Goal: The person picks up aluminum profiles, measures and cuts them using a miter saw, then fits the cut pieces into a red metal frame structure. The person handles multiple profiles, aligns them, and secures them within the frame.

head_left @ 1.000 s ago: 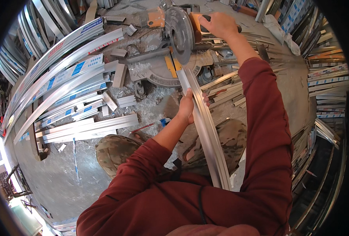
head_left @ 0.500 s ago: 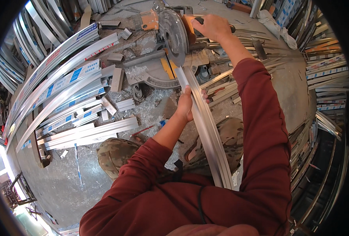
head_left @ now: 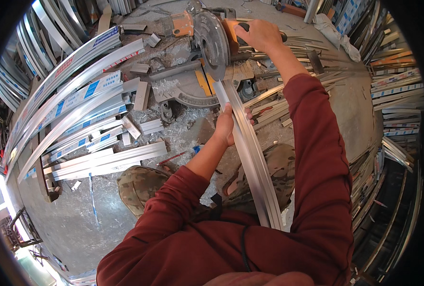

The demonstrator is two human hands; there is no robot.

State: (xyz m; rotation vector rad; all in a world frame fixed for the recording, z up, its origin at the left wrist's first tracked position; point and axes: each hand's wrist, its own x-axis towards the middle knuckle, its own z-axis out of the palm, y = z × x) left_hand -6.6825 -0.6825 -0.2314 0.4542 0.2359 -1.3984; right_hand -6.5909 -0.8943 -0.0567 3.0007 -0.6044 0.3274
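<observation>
My left hand [head_left: 225,125] is wrapped round a long silver metal profile [head_left: 250,152], thumb on top and fingertips showing at its right side. The profile slants from my lap up to the saw, its far end close to the blade guard. My right hand [head_left: 261,36] grips the black-and-orange handle [head_left: 240,31] of a mitre saw [head_left: 212,45]. The saw's head is raised, with its round guard above the grey turntable. A yellow insert [head_left: 204,82] lies in the saw's base [head_left: 188,95], just left of the profile's end.
Bundles of long profiles [head_left: 73,102] with blue-printed film lie on the left. Short offcuts [head_left: 142,97] and metal shavings cover the floor round the saw. Thin strips [head_left: 274,112] are heaped to its right, and more profiles [head_left: 398,90] are stacked at the far right.
</observation>
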